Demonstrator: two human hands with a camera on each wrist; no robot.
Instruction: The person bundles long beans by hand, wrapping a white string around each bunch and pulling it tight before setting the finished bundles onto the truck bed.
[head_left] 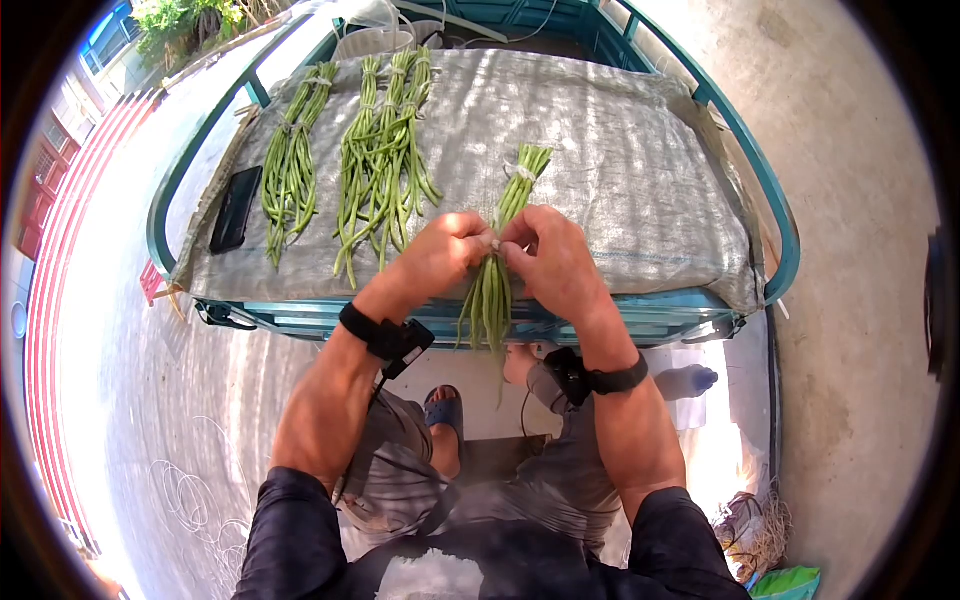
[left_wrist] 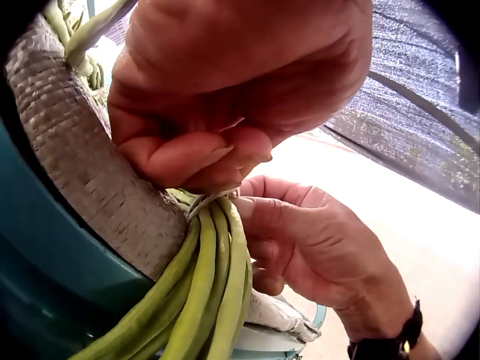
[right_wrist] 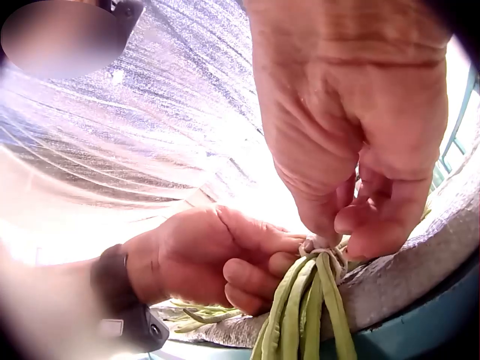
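A bundle of long green beans [head_left: 489, 305] lies across the front edge of a grey woven sheet, its lower ends hanging over. Near its top a pale band [head_left: 520, 172] wraps the stems. Around its middle runs a thin pale string [left_wrist: 212, 199], bunched into a small knot [right_wrist: 309, 246] in the right wrist view. From the left side my left hand [head_left: 447, 250] pinches the string with thumb and fingertips. My right hand [head_left: 556, 258] pinches it from the right, fingertips close to the left ones. The string ends are hidden in the fingers.
The sheet [head_left: 610, 150] covers a teal cart with side rails [head_left: 775, 220]. Several tied bean bundles [head_left: 385, 150] lie at the left, another bundle [head_left: 292, 165] beside them near a black phone [head_left: 236, 209]. A white bucket [head_left: 375, 40] stands at the back.
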